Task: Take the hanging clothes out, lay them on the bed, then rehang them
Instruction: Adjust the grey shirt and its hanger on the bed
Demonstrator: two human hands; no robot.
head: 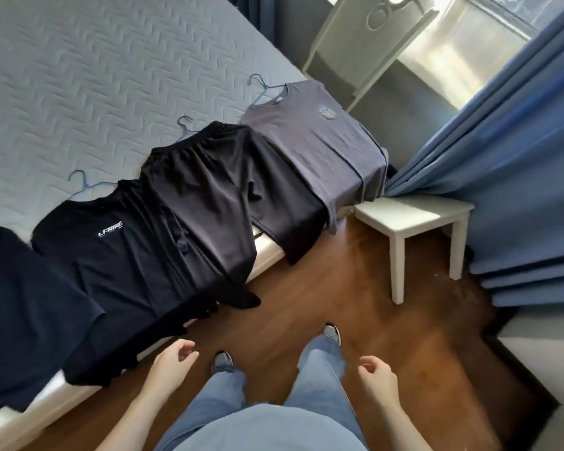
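Several garments lie side by side along the edge of the bed (pixel 79 76), each still on a hanger. From right to left: a grey T-shirt (pixel 316 148), black shorts (pixel 222 190), a black T-shirt with white lettering (pixel 118 265) and a dark navy garment (pixel 20 320) at the left edge. Their hems hang over the mattress side. My left hand (pixel 173 362) and my right hand (pixel 376 374) hang low in front of me over the floor, apart from the clothes, fingers loosely curled and holding nothing.
A white stool (pixel 414 219) stands on the wooden floor (pixel 323 304) by the bed's corner, with a white chair (pixel 365 43) behind it. Blue curtains (pixel 518 157) hang at the right beside a bright window. My legs and shoes are below.
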